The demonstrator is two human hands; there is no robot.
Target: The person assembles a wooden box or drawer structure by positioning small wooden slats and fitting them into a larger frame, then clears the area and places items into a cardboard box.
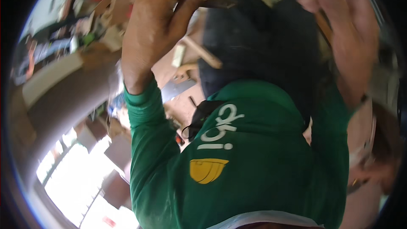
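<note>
My left hand [154, 23] is raised at the upper left, its thumb stretched toward a dark, flat piece [220, 2]. The fingers close round that piece at the top edge of the picture, where part of it is cut off. What kind of thing it is, I cannot make out. My right hand [345, 27] is up at the upper right, apart from the left one. Motion smears its fingers, and whether anything is in them does not show. Both forearms are in green sleeves, above my dark trousers [258, 38].
Left of my legs lie a wooden stick [203, 54], a small pale block [178, 56] and a grey flat plate [180, 89]. Mixed boards and tools [85, 29] crowd the far left. Bright window light [76, 182] comes from the lower left.
</note>
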